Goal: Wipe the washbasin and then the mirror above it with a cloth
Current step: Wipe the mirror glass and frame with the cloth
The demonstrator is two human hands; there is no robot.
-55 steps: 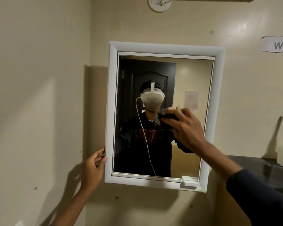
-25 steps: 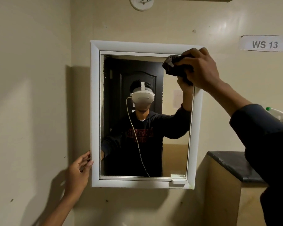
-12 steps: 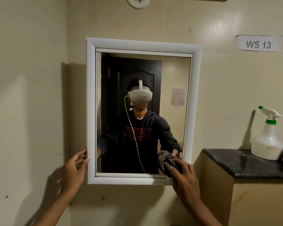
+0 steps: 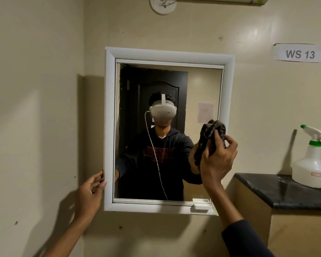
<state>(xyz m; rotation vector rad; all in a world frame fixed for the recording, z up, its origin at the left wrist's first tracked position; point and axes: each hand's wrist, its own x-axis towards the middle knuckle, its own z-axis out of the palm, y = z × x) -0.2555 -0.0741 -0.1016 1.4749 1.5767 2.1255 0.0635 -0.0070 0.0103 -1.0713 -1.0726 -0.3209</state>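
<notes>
Cloth (image 4: 211,140) bunched in right hand (image 4: 216,160) fingers at mirror (image 4: 167,56) right edge | left hand (image 4: 90,195) (fingers spread) on frame

right hand (image 4: 216,160) is up off the bottom right corner of the mirror (image 4: 167,56) where it was half a second ago, cloth (image 4: 210,138) now bunched against the right edge of the glass at about mid-height. a second back it was up at the top right corner, and before that near the middle. the view has slid too: the sprayer (image 4: 312,160) on the tabletop (image 4: 278,191) now sits near the right border.
</notes>
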